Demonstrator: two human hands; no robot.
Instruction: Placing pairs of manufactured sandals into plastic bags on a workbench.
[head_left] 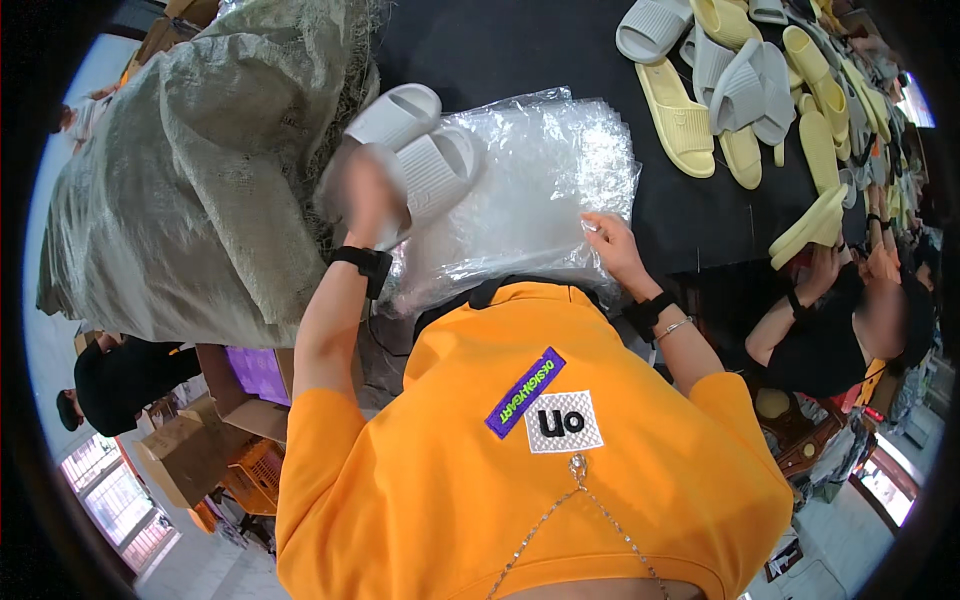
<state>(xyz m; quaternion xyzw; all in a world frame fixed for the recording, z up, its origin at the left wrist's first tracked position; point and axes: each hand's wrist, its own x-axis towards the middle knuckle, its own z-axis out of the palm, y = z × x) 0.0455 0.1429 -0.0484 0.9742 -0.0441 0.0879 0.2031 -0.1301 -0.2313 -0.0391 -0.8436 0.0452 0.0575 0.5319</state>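
Observation:
My left hand, partly blurred, is closed around the heel ends of a pair of light grey slide slippers. They lie side by side, toes pointing away from me, over the left part of a stack of clear plastic bags. At the stack's near right edge, the fingertips of my right hand pinch the edge of a plastic bag. Just how much of the bag sits between those fingers is hard to see.
A large grey-green woven sack bulges on the left. Yellow and grey slippers lie heaped at the far right of the black table. Beside it on the right, a co-worker holds a yellow slipper. Cardboard boxes stand lower left.

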